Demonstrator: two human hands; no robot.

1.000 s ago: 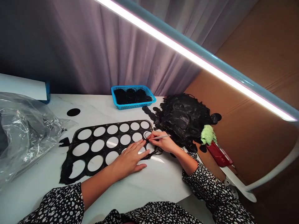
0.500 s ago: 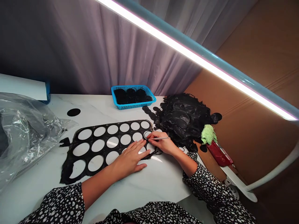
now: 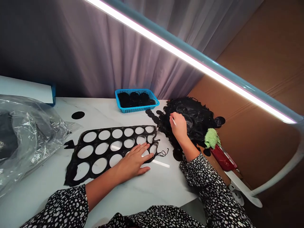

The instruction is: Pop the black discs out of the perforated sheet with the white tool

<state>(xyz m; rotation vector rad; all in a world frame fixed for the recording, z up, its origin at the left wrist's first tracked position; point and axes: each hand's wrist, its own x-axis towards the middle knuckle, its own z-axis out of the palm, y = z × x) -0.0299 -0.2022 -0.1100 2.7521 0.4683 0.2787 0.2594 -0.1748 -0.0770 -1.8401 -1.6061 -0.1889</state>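
Observation:
My left hand (image 3: 134, 160) lies flat with spread fingers on the lower right part of a black sheet (image 3: 93, 142), which has rows of round holes and rests on the white marble-look table. Thin black strands (image 3: 163, 152) curl off the sheet's right edge. Over the left side of a large pile of black scraps and discs (image 3: 197, 115), my right hand (image 3: 179, 125) is closed around a thin white tool (image 3: 173, 121). Whether the tool's tip carries anything is too small to tell.
A blue basket (image 3: 140, 109) holding black discs stands at the back. One black disc (image 3: 78, 115) lies left of it. Clear plastic (image 3: 30, 136) covers the left side. A green cloth (image 3: 212, 138) and red case (image 3: 223, 157) lie right; a lamp (image 3: 190, 60) crosses above.
My right hand has moved from the sheet's right edge up and right to the pile, with the tool still held. My left hand has stayed on the sheet. The view has shifted slightly.

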